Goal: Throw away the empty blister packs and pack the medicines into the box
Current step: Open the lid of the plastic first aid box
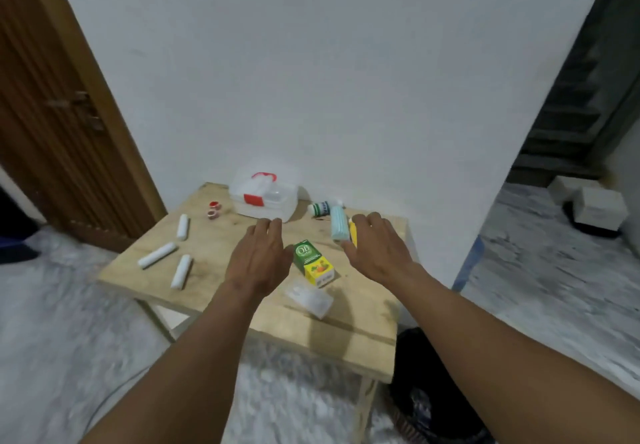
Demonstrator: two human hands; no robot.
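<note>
White wall [346,62], brown wooden door [52,114], small wooden table [311,332], grey floor [62,305].

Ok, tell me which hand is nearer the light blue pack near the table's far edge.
Right. The right hand hovers just beside the light blue pack, thumb tip almost at its near end. The left hand is farther off, across the green and yellow carton.

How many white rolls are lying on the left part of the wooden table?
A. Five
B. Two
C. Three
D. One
C: three white rolls lie apart on the left side of the wooden table, one farther back, one in the middle and one nearest the front edge.
</note>
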